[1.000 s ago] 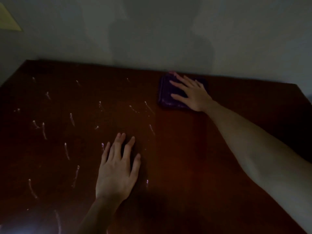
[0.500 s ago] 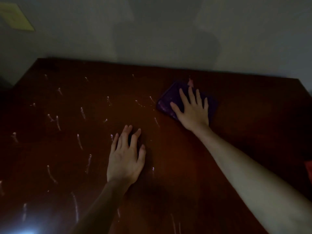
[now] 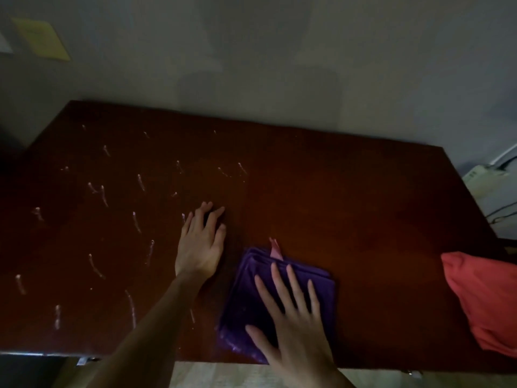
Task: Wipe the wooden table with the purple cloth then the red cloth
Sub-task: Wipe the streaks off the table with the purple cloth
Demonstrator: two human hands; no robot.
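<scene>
Dim light makes the whole room hard to see. A dark wooden surface (image 3: 349, 205) stands against a grey wall (image 3: 279, 51). Small white streaks (image 3: 140, 182) dot its left half; what they are I cannot tell.

The right hand (image 3: 293, 326) lies flat on the folded purple cloth (image 3: 246, 303) near the front edge, its fingers (image 3: 279, 284) straight and spread. It covers much of the cloth. A small pink tag (image 3: 275, 249) sticks out of the cloth's far edge.

The left hand (image 3: 200, 247) rests flat on the bare wood just left of the cloth, fingers loose and holding nothing.

The red cloth (image 3: 484, 301) sits in a heap at the right edge, and the picture cuts part of it off. A yellow paper (image 3: 42, 39) hangs on the wall, its writing too blurred to read. Something pale with dark cords (image 3: 481, 175) sits beyond the right end, hard to make out.
</scene>
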